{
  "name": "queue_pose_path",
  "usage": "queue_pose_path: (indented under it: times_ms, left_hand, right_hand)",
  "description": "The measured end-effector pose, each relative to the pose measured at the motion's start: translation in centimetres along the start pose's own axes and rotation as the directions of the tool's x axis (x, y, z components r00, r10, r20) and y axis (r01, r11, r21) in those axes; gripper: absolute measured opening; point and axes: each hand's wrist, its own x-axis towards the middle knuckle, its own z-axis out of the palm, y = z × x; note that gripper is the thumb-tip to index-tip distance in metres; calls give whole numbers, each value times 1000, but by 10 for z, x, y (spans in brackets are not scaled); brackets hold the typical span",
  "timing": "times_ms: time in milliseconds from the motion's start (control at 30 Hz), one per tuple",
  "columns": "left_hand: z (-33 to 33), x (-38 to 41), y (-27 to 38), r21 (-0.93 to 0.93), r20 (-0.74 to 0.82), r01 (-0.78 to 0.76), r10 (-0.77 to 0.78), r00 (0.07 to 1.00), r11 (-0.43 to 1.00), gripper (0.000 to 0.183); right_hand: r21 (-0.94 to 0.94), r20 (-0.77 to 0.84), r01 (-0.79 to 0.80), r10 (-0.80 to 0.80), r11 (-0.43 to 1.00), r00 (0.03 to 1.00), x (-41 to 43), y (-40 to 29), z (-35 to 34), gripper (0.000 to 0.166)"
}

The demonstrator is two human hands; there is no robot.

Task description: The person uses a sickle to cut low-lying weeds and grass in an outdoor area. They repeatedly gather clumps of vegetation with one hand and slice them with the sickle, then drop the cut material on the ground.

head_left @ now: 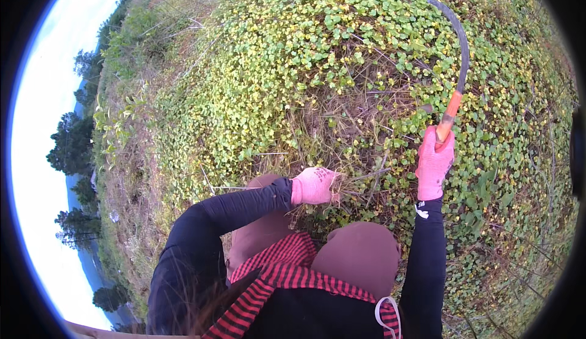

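Observation:
A sickle (461, 48) with a curved dark blade and an orange handle is held in my right hand (435, 163), which wears a pink glove. Its blade arcs up and to the left over low leafy plants. My left hand (316, 185), also in a pink glove, is closed around a bunch of dry stems (345, 184) near my knees. Just beyond it lies a patch of thinned ground (343, 124) with brown stalks and dry litter.
Dense green and yellow ground cover (256, 73) surrounds the patch. My bent knees (361, 256) are close to my left hand. Thin dry twigs stick out among the leaves. Taller shrubs (137, 37) and trees (71, 144) stand at the far left.

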Motion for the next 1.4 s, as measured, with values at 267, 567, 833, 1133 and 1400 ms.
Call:
queue_pose_path:
  times_ms: [267,567,833,1133,1400]
  left_hand:
    - [-105,112,-82,51,-662,425,-288,692,904,97]
    - [-86,168,-183,-439,-515,346,-548,659,829,87]
    - [-50,90,-51,-354,-392,-20,-130,911,935,61]
    - [-13,35,-64,76,-473,112,-63,879,991,59]
    - [-39,123,-153,-401,-357,506,-639,682,764,127]
  right_hand:
    - [169,-38,-154,162,974,986,37,18,15,32]
    - [225,-65,-166,184,960,981,40,10,20,25]
    - [118,-103,-159,172,980,980,43,14,11,28]
    - [147,-66,-121,131,982,989,36,13,23,32]
    - [216,-85,-139,161,966,983,39,15,18,29]
